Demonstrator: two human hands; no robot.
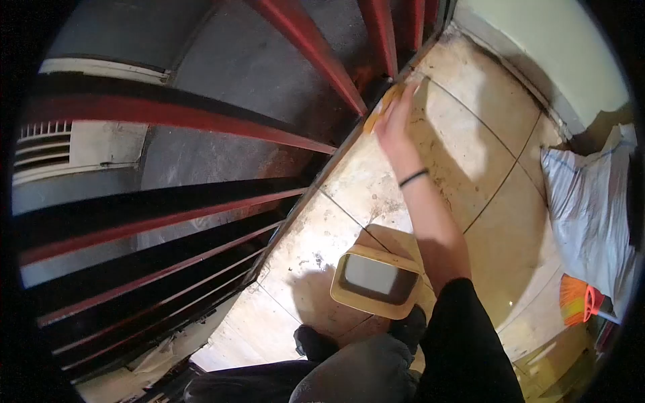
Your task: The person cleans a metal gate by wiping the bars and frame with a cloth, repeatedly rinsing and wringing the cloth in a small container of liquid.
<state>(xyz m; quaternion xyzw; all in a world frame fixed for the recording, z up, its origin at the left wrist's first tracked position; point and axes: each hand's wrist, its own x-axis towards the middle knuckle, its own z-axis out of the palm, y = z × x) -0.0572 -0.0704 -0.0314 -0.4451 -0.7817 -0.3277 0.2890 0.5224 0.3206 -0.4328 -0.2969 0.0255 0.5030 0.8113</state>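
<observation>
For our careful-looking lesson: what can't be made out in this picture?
All in the head view:
Left hand: outside the frame.
Yellow item's full shape: partly covered by the right hand.
What the bucket holds: too unclear inside.
White sack's contents: hidden by its sides.

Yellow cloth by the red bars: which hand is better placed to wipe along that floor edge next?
Right, probably: the right hand is already on the cloth, its arm stretched to the floor beside the red bars. The left hand is out of view, so I can't judge its reach.
</observation>
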